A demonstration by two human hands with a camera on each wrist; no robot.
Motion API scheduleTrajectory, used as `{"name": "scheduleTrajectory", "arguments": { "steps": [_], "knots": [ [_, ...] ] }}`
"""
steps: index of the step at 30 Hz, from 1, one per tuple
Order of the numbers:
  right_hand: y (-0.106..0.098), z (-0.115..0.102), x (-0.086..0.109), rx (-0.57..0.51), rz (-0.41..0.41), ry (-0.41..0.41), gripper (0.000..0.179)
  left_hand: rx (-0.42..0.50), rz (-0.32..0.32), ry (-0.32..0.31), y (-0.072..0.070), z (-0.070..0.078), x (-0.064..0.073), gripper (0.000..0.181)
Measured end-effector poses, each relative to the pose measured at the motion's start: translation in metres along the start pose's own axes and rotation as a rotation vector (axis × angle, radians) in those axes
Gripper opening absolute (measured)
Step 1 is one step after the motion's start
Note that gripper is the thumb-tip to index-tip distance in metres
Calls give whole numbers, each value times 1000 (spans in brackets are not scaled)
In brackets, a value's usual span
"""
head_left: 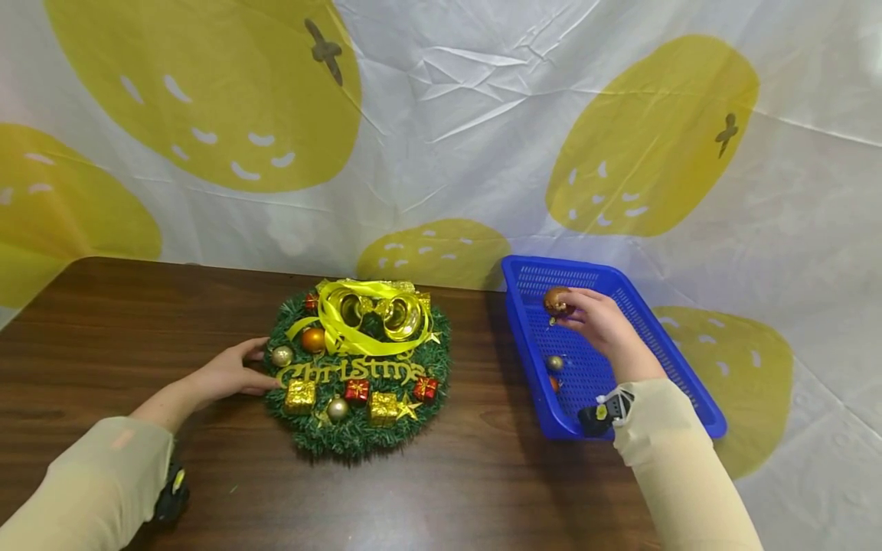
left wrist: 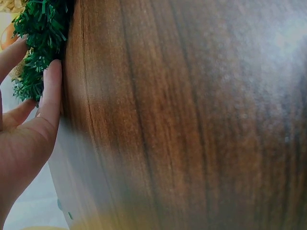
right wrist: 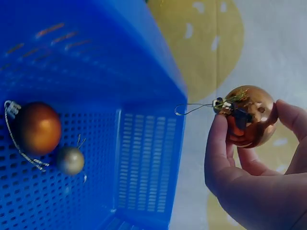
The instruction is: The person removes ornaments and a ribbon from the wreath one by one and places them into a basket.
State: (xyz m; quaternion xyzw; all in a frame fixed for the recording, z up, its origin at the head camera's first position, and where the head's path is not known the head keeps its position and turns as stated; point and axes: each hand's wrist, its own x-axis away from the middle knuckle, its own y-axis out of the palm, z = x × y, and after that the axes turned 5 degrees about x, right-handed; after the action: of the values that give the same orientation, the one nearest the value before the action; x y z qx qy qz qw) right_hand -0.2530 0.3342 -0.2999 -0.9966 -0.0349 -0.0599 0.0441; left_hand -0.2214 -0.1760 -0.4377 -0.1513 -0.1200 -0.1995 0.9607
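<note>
Right fingers [right wrist: 219, 148] pinching glossy copper bauble [right wrist: 254, 117], wire loop [right wrist: 195, 104], left fingers [left wrist: 53, 88] spread, touching wreath [head_left: 351, 440]

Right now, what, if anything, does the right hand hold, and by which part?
The right hand pinches a shiny copper bauble by its round body; its loop is free.

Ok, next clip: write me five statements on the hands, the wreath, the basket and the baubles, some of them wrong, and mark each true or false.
1. The right hand holds a shiny copper bauble. True.
2. The left hand touches the edge of the green wreath. True.
3. The copper bauble's hanging loop is wound round a finger. False: the loop sticks out free of the fingers.
4. The blue basket is on the right hand's side of the wreath. True.
5. The basket holds no baubles. False: an orange bauble and a smaller gold bauble lie in it.
</note>
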Motion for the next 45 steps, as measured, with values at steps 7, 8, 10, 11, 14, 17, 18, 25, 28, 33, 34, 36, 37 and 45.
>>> {"name": "scheduleTrajectory", "arguments": {
  "steps": [7, 8, 10, 11, 14, 17, 18, 25, 28, 33, 34, 36, 37, 45],
  "knots": [
    [-12, 8, -1, 16, 40, 131, 28, 2, -3, -2, 0, -1, 0, 100],
    [-13, 9, -1, 15, 42, 152, 27, 1, -5, -2, 0, -1, 0, 100],
    [-15, 12, -2, 17, 42, 191, 25, 0, -6, -2, 0, 0, 1, 99],
    [-16, 13, -2, 19, 39, 205, 24, 1, -7, -1, 0, 0, 1, 99],
    [-16, 15, -2, 38, 33, 231, 17, 6, -9, 1, 0, 0, 1, 99],
    [-16, 15, -2, 46, 40, 249, 9, 10, -10, 4, 0, -1, 1, 99],
    [-16, 14, -2, 46, 43, 255, 8, 9, -10, 4, 0, -1, 0, 99],
    [-16, 9, 0, 99, 69, 283, 36, 12, -10, 9, -1, -2, -1, 99],
    [-14, 8, 0, 149, 65, 289, 63, 13, -11, 9, -1, -1, -1, 99],
    [-6, 3, 0, 199, 20, 267, 69, 18, -10, 7, -1, -2, -1, 99],
    [-4, 2, 1, 211, 9, 254, 69, 19, -10, 6, -1, -2, -1, 99],
    [3, 0, 1, 234, -8, 220, 68, 21, -9, 6, -1, -2, -1, 99],
    [7, -1, 2, 249, -12, 201, 67, 21, -8, 5, -1, -2, -1, 99],
    [43, -10, 5, 321, -33, 100, 59, 22, -4, 8, -1, -1, 0, 99]
  ]
}}
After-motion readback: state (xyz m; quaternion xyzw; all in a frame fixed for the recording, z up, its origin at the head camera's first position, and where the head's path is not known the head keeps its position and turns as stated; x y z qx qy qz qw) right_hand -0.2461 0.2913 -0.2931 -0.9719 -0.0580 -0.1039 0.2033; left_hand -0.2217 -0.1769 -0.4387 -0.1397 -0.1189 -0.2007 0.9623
